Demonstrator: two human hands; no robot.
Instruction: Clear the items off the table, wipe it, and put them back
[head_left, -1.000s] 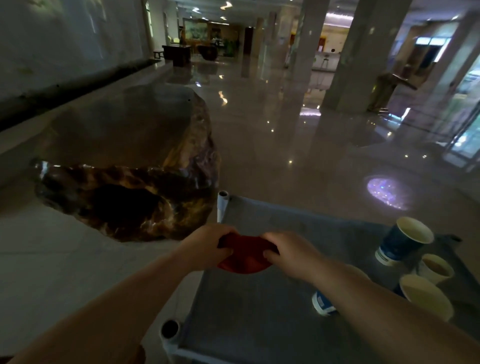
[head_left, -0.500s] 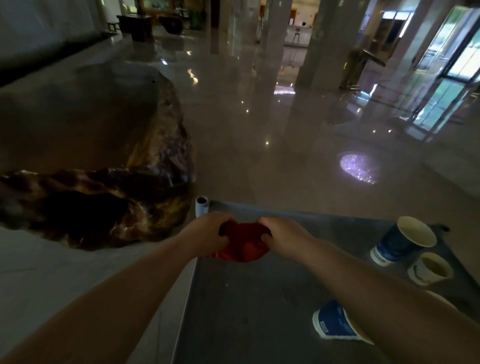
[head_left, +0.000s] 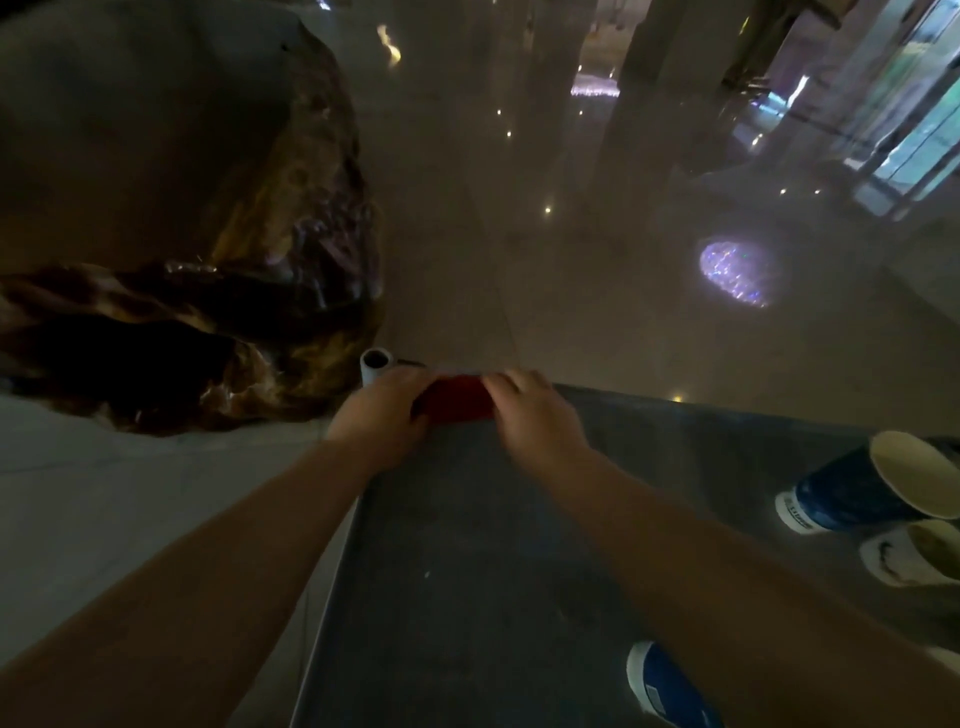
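A red cloth lies bunched at the far left corner of the grey table. My left hand grips its left side and my right hand grips its right side, fingers curled over the fabric. A tall blue paper cup stands at the right edge, with a small white cup just in front of it. Another blue cup shows under my right forearm, mostly hidden.
A white tube end marks the table's far left corner. A large dark polished wood slab stands on the floor to the left. Glossy floor stretches beyond the table's far edge.
Both hands have carried the red cloth further away, from over the table to its far left corner, and bunched it smaller. The camera has tilted down.
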